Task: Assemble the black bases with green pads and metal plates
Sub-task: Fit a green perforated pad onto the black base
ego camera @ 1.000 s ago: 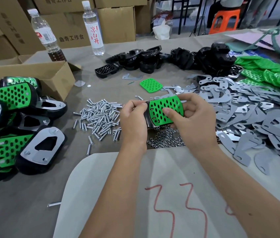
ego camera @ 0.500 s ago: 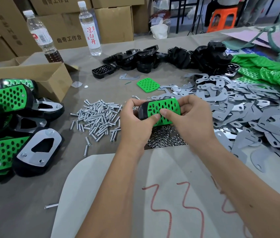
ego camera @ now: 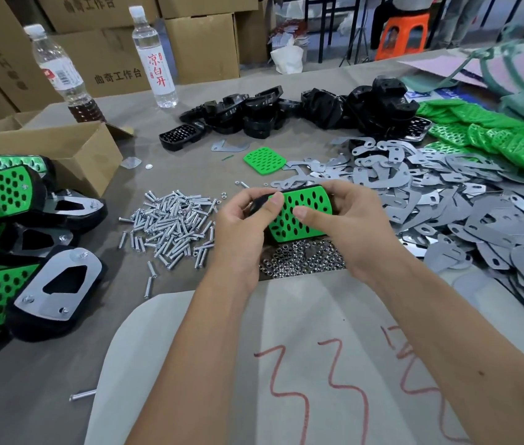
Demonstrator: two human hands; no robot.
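Grey cloth covers the worktop point(ego camera: 45, 374), with metal plates point(ego camera: 466, 220) heaped along its right edge, finished units point(ego camera: 13, 239) at the left edge, and bolts point(ego camera: 174, 226) and nuts point(ego camera: 299, 258) mid-table. Above the nuts, the left hand point(ego camera: 241, 232) and right hand point(ego camera: 350, 226) both grip one black base point(ego camera: 259, 200), thumbs pressing its green pad point(ego camera: 299, 213). Uneven thumb pressure could leave the pad skewed, misaligning its holes for the bolts.

A small assembly workshop: cardboard boxes point(ego camera: 202, 43), heaps of screws point(ego camera: 174, 223), metal plates point(ego camera: 446, 187) on the table point(ego camera: 29, 380)
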